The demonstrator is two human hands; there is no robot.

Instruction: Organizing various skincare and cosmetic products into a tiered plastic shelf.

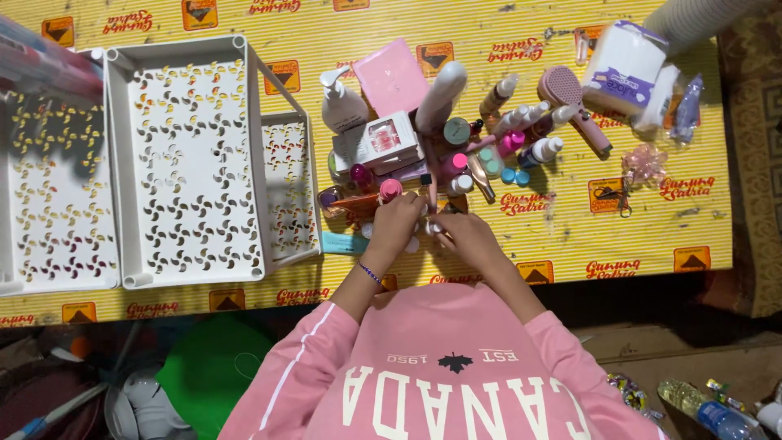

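— What do the person's hands have hold of?

— The left hand [397, 218] and right hand [463, 235] meet at the near edge of a pile of cosmetics, both curled around a small white item [431, 227]; what it is, and how tight each grip is, cannot be told.

— And the packages around it?

— At twelve o'clock from the hands lies a flat pink box [391, 77]. Beside it stand a white pump bottle [340, 104] and a tall white tube [441, 98]. Toward two o'clock sits a pink hairbrush [568, 98], and farther out a white-and-purple tissue pack [623, 67].

— The surface?

— A yellow striped mat [521, 244] with red lettering and orange square badges covers it. At nine o'clock lie white perforated trays [189, 163]. Below the edge, at five o'clock, plastic bottles [692, 403] lie on the floor.
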